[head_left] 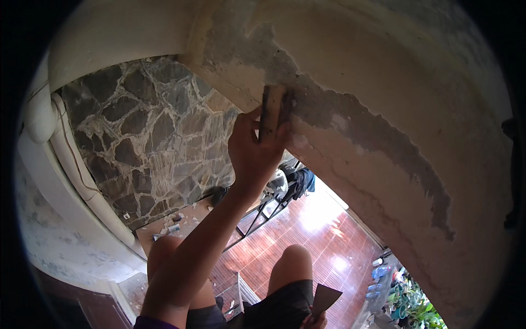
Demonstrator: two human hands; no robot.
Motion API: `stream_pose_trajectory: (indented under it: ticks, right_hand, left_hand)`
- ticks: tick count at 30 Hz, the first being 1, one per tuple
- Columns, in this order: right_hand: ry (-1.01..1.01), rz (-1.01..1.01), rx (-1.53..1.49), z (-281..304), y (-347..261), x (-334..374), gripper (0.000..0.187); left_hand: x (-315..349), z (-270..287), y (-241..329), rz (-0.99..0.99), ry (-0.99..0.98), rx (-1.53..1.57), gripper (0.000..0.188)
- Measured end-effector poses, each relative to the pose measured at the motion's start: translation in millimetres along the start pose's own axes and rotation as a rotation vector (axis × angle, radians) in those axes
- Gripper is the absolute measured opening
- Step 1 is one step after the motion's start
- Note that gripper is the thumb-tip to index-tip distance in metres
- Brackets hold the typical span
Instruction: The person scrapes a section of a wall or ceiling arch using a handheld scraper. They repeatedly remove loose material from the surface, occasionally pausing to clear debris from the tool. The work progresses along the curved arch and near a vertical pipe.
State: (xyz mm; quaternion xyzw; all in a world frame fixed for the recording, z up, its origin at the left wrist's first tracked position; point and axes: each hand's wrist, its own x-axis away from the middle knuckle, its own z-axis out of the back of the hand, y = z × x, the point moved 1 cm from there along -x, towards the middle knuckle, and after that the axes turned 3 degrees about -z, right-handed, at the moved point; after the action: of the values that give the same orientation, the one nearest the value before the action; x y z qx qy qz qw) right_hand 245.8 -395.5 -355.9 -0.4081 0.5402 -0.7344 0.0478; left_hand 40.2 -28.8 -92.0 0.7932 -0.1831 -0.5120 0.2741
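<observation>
My left hand (255, 151) is raised and closed around a small block-like tool (272, 112), tan with dark edges; whether it is a brush or a sanding block I cannot tell. The tool lies against the painted beam overhead, at the edge of a long grey patch (361, 123) where the cream paint (372, 66) is gone. Low in the view, close to my lap, my right hand (315, 321) grips a scraper (326, 299) with a wide, flat blade pointing up. Most of that hand is cut off by the lower edge.
Left of my arm stands a stone-clad wall (159, 120), with a pale pipe (76, 159) beside it. Far below lie red floor tiles (323, 236), a dark metal frame (257, 222) with cloth on it, and a ladder part (236, 293). Plants (413, 304) and bottles (378, 279) stand lower right.
</observation>
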Motion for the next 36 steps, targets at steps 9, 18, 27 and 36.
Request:
stream_pose_trajectory:
  ticks: [9,18,27,36]
  right_hand:
    - [-0.006,-0.005,-0.014,-4,-4,6,0.060]
    - [0.018,0.036,0.003,-4,-4,4,0.060]
    - [-0.038,0.001,-0.025,-4,-4,4,0.059]
    - [-0.017,-0.005,-0.022,-4,-2,2,0.056]
  left_hand:
    - [5,4,-2,-0.293,-0.083,-0.196,0.051]
    - [3,1,4,-0.034,-0.061,-0.072,0.051]
    - [14,-8,2,-0.217,-0.099,-0.140,0.056]
    - [7,-1,-4,-0.417,-0.111,-0.134,0.053]
